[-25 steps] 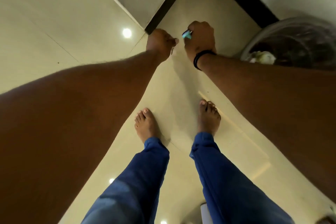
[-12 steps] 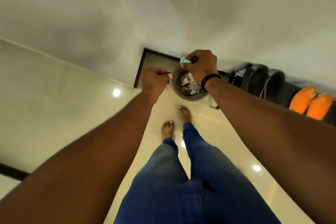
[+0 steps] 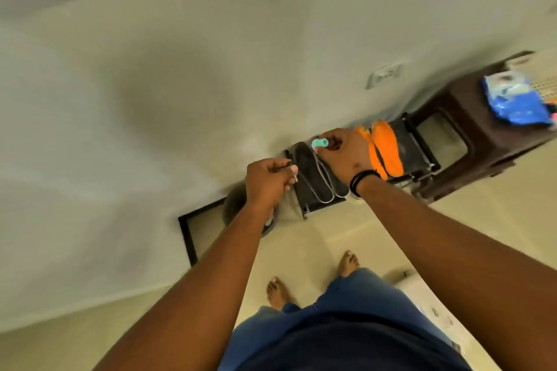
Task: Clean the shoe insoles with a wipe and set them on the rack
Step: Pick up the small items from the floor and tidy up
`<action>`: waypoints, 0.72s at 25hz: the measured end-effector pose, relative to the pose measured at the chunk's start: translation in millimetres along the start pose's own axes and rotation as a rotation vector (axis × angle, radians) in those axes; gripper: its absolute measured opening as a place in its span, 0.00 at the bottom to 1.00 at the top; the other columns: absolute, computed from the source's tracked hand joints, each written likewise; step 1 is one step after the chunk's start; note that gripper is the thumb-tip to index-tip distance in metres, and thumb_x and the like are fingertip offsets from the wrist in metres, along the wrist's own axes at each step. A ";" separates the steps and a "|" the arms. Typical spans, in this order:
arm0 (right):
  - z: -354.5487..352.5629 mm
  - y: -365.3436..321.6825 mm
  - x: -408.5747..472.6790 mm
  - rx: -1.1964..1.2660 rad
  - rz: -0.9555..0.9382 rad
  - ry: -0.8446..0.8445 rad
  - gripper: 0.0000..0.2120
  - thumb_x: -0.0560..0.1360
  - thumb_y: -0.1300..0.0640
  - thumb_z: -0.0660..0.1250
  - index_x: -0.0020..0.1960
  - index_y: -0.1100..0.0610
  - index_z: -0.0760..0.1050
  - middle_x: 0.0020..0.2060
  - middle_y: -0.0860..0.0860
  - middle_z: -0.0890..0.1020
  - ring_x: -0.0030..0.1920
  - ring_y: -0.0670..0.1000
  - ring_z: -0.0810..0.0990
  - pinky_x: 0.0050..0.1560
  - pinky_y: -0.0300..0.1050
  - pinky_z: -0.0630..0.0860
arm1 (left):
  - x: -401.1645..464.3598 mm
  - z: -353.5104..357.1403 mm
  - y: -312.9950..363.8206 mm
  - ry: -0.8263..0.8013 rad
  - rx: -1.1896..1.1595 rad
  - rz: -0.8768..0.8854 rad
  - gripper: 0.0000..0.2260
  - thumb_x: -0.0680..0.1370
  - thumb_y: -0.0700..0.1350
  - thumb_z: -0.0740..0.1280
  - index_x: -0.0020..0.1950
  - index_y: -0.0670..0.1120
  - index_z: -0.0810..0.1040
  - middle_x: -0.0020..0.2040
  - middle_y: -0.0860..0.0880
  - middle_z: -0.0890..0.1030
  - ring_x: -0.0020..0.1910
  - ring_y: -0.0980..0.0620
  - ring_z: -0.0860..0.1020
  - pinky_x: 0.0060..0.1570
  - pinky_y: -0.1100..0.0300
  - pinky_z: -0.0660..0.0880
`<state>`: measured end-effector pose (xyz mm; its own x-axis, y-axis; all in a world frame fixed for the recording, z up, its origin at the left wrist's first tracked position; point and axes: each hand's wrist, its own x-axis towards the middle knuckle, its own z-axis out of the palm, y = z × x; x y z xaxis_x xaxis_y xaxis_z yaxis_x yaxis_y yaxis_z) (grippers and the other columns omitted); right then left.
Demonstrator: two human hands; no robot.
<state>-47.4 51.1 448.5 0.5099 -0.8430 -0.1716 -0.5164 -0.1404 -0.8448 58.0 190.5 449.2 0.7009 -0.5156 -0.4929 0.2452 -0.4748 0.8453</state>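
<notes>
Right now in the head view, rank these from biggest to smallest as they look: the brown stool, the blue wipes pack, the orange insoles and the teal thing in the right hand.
1. brown stool
2. orange insoles, partly hidden by the right hand
3. blue wipes pack, close to the insoles, so this order is unsure
4. teal thing

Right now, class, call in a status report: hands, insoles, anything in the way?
Right hand grips small teal object; left hand curled, contents unclear. Dark insoles, orange insoles on rack. Nothing blocking.

Both arms reach up to mid-frame, the left hand (image 3: 266, 179) curled in a loose fist, the right hand (image 3: 343, 153) gripping a small teal object.
</notes>
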 end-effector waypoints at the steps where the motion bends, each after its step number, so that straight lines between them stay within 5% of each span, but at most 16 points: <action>1: -32.5 19.1 11.2 -0.022 0.037 0.030 0.06 0.71 0.56 0.74 0.47 0.56 0.82 0.37 0.46 0.81 0.41 0.48 0.80 0.44 0.40 0.77 | 4.6 33.5 11.2 -0.035 0.056 -0.006 0.06 0.75 0.39 0.75 0.52 0.42 0.85 0.38 0.48 0.86 0.34 0.56 0.82 0.35 0.65 0.78; 11: -241.9 148.1 65.6 -0.073 0.327 0.306 0.05 0.71 0.56 0.74 0.45 0.57 0.84 0.37 0.51 0.83 0.40 0.50 0.79 0.41 0.42 0.74 | 46.3 317.2 70.6 -0.360 0.260 0.049 0.05 0.75 0.43 0.76 0.44 0.42 0.83 0.37 0.43 0.85 0.34 0.48 0.84 0.39 0.54 0.83; 18: -383.6 214.4 90.7 -0.080 0.470 0.587 0.06 0.70 0.58 0.73 0.45 0.59 0.83 0.36 0.50 0.80 0.39 0.49 0.76 0.43 0.42 0.72 | 49.2 481.2 99.1 -0.559 0.288 0.090 0.06 0.77 0.42 0.74 0.40 0.44 0.82 0.37 0.43 0.85 0.32 0.53 0.81 0.34 0.58 0.81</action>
<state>-375.7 -254.7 446.3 -0.2156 -0.9583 -0.1876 -0.6487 0.2842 -0.7060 -205.6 -225.1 409.4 0.2356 -0.8201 -0.5214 -0.0426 -0.5447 0.8375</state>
